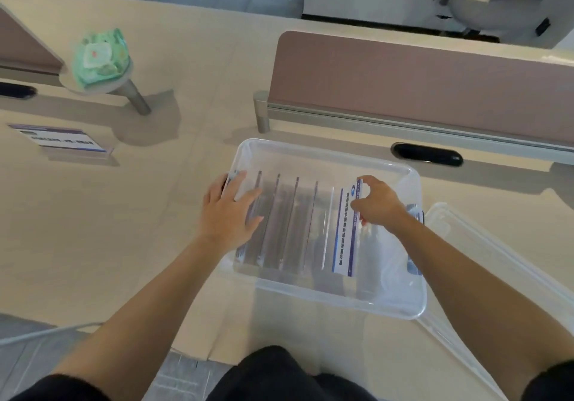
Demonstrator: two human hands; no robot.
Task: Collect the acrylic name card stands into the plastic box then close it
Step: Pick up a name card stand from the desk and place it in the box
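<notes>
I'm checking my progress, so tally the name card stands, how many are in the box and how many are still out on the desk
Stands in the box: 6 (five plus one in the right hand)
Stands on the desk: 1
Total: 7

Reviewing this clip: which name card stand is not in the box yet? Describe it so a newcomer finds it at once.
Start at the clear plastic box mid-table, then look far left across the beige table. Past the small round pedestal shelf holding a green packet, the lone acrylic name card stand sits on the tabletop. Unlike the stands lined up in the box, it is alone, outside it.
</notes>
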